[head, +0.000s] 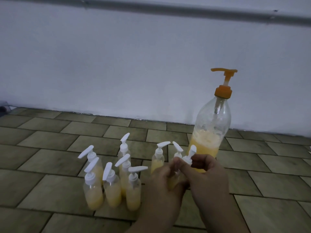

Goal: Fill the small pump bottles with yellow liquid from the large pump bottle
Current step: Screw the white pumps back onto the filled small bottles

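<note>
A tiled floor [50, 165] is carrying everything. Left of the hands [185, 182], a cluster of small pump bottles [112, 187] is standing upright; just beyond them, the large pump bottle [210, 132] is standing.

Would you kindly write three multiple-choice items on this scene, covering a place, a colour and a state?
1. Where does the big bottle stand relative to the small bottles?
A. to their right, nearer the wall
B. to their left
C. in the middle of them

2. What colour is the big bottle's pump?
A. white
B. orange
C. blue

3. How full is the big bottle?
A. empty
B. full to the neck
C. partly full

Answers: 1 A, it stands right of the cluster toward the wall. 2 B, its head and collar are orange, while the small pumps are white. 3 C, yellow liquid fills only its lower part.
</note>
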Motion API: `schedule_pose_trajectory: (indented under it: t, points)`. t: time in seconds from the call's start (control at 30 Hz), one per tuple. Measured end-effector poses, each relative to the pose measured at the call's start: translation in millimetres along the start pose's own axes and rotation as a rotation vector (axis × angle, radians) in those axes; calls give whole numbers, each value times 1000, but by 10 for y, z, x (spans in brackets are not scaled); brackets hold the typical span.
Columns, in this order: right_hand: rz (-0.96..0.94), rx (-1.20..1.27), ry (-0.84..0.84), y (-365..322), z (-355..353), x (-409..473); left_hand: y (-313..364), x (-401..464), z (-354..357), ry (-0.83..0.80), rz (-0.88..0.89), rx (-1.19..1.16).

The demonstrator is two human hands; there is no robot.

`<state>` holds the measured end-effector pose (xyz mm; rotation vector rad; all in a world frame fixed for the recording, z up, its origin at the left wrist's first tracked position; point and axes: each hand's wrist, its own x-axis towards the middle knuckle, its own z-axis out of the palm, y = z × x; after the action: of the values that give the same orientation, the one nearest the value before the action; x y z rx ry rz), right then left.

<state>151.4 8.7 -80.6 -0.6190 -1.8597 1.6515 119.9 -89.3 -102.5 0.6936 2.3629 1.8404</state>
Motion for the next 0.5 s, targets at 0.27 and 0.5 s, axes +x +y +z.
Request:
schedule_pose_trajectory:
  t: [0.27,0.5]
  points:
    - [-18,-142,-46,232,6,65,-204,38,145,31,12,69]
    - [2,-240,-100,429,78,92,-329,63,92,-70,-48,177]
